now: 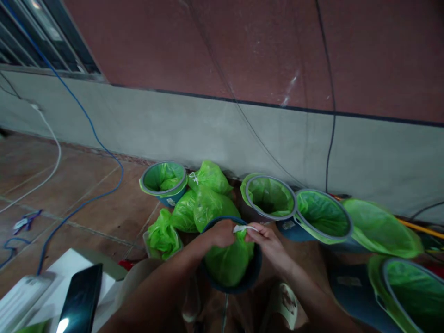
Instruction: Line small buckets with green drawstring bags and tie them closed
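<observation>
In the head view, a green plastic bag (pixel 229 263) sits inside a dark blue bin (pixel 255 273) between my feet. Its gathered neck is drawn up above the rim, with a white drawstring (pixel 247 228) at the top. My left hand (pixel 224 233) closes on the drawstring at the left of the neck. On the right side, my right hand (pixel 265 240) pinches the same white string. Fingers partly cover the place where the string meets the bag.
Several filled green bags (pixel 211 208) lie beyond the bin, beside a lined bin (pixel 164 178). More lined bins (pixel 324 215) stand to the right along the wall (pixel 194 125). A phone (pixel 81 296) rests on a white box at left. A blue cable (pixel 86 199) crosses the tiles.
</observation>
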Demonstrator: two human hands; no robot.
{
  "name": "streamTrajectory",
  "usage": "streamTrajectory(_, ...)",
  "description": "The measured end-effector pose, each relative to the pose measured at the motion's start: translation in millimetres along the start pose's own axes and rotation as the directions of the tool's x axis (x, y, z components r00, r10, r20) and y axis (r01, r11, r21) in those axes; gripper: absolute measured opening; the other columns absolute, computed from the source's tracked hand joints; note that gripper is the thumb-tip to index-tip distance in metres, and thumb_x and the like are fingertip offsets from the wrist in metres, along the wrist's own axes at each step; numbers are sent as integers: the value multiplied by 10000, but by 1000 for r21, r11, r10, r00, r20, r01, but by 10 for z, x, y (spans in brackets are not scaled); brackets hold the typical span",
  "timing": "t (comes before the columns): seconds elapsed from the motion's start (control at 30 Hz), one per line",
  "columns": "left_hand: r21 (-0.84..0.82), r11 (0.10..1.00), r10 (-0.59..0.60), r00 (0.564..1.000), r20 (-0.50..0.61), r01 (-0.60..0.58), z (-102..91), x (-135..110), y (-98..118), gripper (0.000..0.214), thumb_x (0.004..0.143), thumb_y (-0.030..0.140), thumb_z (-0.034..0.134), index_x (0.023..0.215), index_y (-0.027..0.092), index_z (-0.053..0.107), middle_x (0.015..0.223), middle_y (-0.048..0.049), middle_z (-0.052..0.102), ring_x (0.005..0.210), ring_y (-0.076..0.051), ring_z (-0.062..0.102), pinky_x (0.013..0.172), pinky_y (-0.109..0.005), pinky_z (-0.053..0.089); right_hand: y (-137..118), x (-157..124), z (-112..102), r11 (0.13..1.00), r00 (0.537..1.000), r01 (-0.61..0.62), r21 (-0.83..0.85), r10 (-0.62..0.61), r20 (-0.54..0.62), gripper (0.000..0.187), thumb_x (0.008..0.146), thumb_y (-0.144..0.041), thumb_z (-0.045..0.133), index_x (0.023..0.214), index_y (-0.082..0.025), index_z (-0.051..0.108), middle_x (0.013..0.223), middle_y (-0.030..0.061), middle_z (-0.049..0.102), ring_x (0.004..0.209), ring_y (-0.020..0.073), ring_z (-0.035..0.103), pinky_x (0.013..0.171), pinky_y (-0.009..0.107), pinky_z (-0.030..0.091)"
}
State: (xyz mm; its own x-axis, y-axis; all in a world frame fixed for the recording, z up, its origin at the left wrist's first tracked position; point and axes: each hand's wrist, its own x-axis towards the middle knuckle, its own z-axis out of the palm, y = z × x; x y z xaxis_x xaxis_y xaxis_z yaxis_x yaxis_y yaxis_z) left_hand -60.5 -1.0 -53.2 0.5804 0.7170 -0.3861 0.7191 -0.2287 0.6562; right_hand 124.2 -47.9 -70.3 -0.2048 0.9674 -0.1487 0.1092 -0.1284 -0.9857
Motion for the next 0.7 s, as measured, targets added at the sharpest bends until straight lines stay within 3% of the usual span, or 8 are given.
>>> streamTrajectory(0.1,-198,979,27,993,-116,-50,-225,-48,51,124,745,130,509,739,136,633,670,-3,598,633,-124,538,577,-215,429,-191,-45,-82,998,995,60,9,-59,-75,479,780,-439,667,1205,-238,576,1083,50,676,1006,205,613,890,331,466)
streamTrajectory(0.2,-554,822,0,973,-229,-131,-342,-109,173,118,781,213,542,774,131,627,693,3,610,631,-109,546,590,-203,466,-217,-91,-36,969,998,59,-239,-61,-4,846,665,-361,764,1417,-269,388,1259,66,616,1135,246,580,968,387,456)
streamTrajectory(0.3,-715,667,10,963,-270,-208,-370,-153,306,62,760,185,564,730,140,592,634,25,574,580,-88,516,581,-200,471,-118,-68,105,890,1000,-13,-456,14,-1,591,692,-304,673,1268,-225,565,1060,79,696,983,275,649,871,408,518)
streamTrajectory(0.4,-668,667,143,937,-320,-330,-442,-197,347,21,732,159,592,733,138,596,653,17,589,599,-95,526,593,-210,471,-135,98,183,861,994,-18,-508,-40,-103,340,696,-222,522,986,-218,700,866,78,719,912,287,661,813,405,538)
streamTrajectory(0.47,-579,677,177,864,-472,-455,-556,-255,320,159,737,194,617,886,140,634,823,-23,659,734,-138,598,699,-257,514,-298,311,176,881,978,44,-471,-133,-158,361,669,-195,484,953,-221,705,862,66,725,905,276,659,815,401,537)
streamTrajectory(0.53,-410,736,157,725,-671,-539,-699,-339,277,385,726,210,646,1106,161,605,1102,-65,652,994,-195,608,906,-324,501,-555,602,154,892,944,158,-423,-262,-200,371,655,-193,483,958,-205,698,915,59,730,890,252,660,829,388,531)
streamTrajectory(0.6,-238,835,119,584,-803,-497,-822,-427,239,569,719,209,655,1270,186,515,1330,-85,543,1221,-232,506,1073,-372,402,-824,947,155,869,867,279,-409,-411,-281,362,635,-208,505,946,-172,688,928,71,729,867,239,662,826,378,525)
streamTrajectory(0.7,-139,945,35,511,-859,-297,-894,-483,190,664,769,257,615,1392,193,394,1478,-108,391,1362,-266,362,1151,-425,311,-1049,1456,277,809,754,359,-465,-545,-366,404,660,-291,538,1012,-126,649,1001,117,704,914,252,653,846,388,511)
